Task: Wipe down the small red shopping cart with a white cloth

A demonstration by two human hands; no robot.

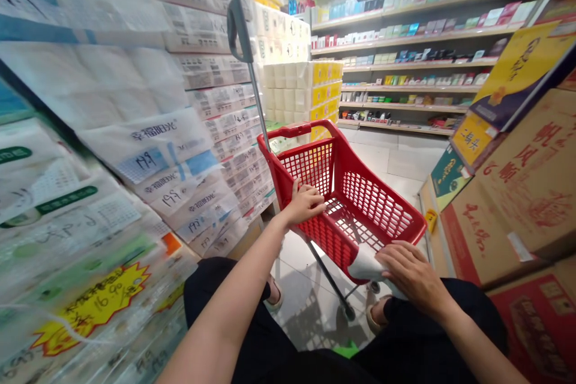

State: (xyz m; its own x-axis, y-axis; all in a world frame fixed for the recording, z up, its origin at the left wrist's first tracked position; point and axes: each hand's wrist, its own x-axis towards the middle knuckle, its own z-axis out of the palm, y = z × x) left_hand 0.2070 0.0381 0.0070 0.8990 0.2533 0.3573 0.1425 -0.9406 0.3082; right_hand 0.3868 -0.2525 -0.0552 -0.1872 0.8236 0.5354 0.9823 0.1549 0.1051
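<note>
red plastic shopping trolley [378,205] stands beside tissue packs [231,132]; left hand [306,203], fingers hooked over its rim, probably steadies it; right hand [413,273] grasps white cloth or tissue [366,264] against its near corner.

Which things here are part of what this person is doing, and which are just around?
Seemingly in use:
red wheeled shopping basket, left hand on its side
white cloth, under right hand at the basket's end

Just around:
wrapped paper rolls, stacked left
cardboard cartons, right
stocked shelves, beyond
</note>
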